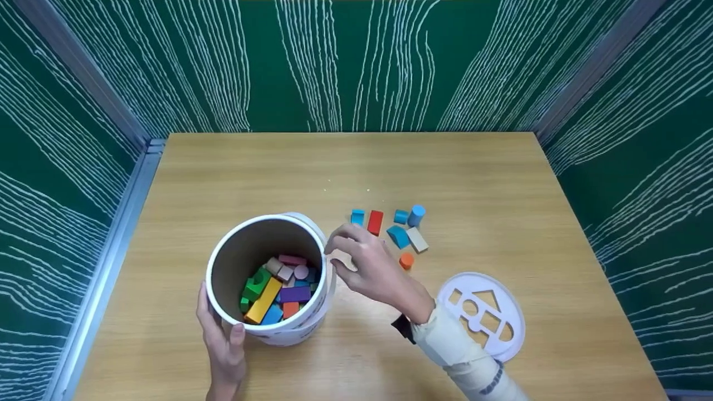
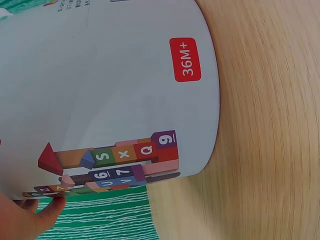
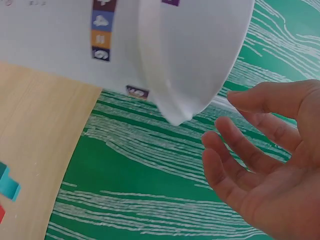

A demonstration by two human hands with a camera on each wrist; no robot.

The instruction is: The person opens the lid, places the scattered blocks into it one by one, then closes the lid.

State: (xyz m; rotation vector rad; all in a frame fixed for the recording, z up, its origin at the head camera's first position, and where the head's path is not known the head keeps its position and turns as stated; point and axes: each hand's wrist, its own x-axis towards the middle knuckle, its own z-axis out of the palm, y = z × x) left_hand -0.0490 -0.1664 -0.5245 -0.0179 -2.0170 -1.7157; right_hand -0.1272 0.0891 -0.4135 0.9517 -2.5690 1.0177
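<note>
A white round bucket (image 1: 320,317) stands upright with its top open and colored building blocks (image 1: 295,294) inside. My left hand (image 1: 225,348) holds its near left side, the thumb close to the rim and the fingers round the wall. In the left wrist view, part of this left hand (image 2: 30,215) touches the printed side of the bucket (image 2: 110,90). My right hand (image 1: 370,267) hovers by the bucket's right rim, its fingers loosely bent and nothing between them. In the right wrist view, a gap separates the right hand (image 3: 265,150) from the bucket's rim and white handle (image 3: 155,65).
Several loose blocks lie right of the bucket, among them a red one (image 1: 375,223), a blue cylinder (image 1: 416,215) and an orange one (image 1: 406,260). A white lid with shaped holes (image 1: 515,317) lies under the right forearm. Green walls (image 1: 345,67) enclose the wooden table (image 1: 250,172).
</note>
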